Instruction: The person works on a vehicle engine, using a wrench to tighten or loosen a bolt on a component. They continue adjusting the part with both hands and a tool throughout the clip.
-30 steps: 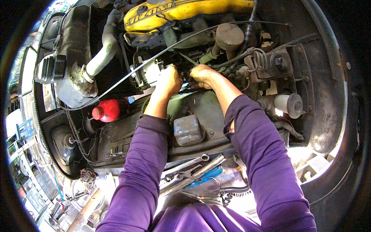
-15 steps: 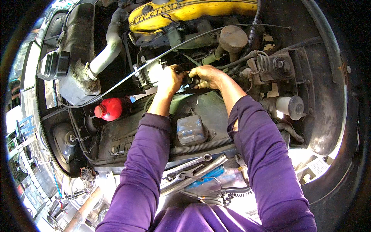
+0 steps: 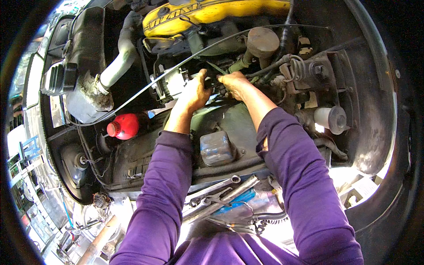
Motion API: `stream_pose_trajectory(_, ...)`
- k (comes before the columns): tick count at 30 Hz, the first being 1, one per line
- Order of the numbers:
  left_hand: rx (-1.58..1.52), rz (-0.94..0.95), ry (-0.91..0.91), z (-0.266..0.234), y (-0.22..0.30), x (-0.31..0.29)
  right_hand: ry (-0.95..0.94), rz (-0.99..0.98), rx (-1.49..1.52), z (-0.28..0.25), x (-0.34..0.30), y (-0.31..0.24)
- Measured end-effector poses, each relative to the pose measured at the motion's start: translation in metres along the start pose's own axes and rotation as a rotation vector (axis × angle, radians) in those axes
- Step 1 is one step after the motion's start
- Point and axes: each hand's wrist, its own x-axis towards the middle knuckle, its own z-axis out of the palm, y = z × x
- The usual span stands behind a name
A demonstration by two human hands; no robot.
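Observation:
Both hands are deep in an engine bay, close together below the yellow engine cover (image 3: 221,15). My left hand (image 3: 197,92) is beside the silver alternator (image 3: 174,83), its thumb raised and its other fingers curled mostly out of sight. A small gap away, my right hand (image 3: 236,84) has its fingers bent around a dark part. What either hand grips is too dark and covered to make out. Dark fittings (image 3: 216,90) show between the hands. A thin grey cable (image 3: 194,59) runs slantwise above them.
A red bottle (image 3: 123,126) lies left of my forearm. Below the hands is a worn metal box (image 3: 216,148). Along the front edge rest a ring wrench (image 3: 216,186) and other tools. A reservoir with a round cap (image 3: 331,119) stands at right, an air duct (image 3: 121,64) at left.
My left hand has turned, its thumb now raised, and drawn slightly away from the right. The right hand has shifted a little up and left. The view has moved slightly.

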Motion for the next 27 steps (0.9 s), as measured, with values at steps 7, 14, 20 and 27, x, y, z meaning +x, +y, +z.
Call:
stream_pose_trajectory(7, 0.053, -0.105, -0.045, -0.003, -0.001, 0.006, -0.168, 0.131, 0.005, -0.005, -0.015, -0.013)
stream_pose_trajectory(14, 0.061, -0.17, -0.043, -0.004, 0.005, 0.004, -0.369, 0.212, 0.2, -0.008, -0.02, -0.011)
stream_pose_trajectory(20, -0.017, -0.15, 0.04, -0.007, 0.009, 0.004, -0.441, 0.154, 0.207, -0.013, -0.028, -0.018)
stream_pose_trajectory(27, 0.125, -0.066, -0.091, -0.011, 0.012, -0.001, -0.474, 0.199, 0.342, -0.027, -0.013, -0.018)
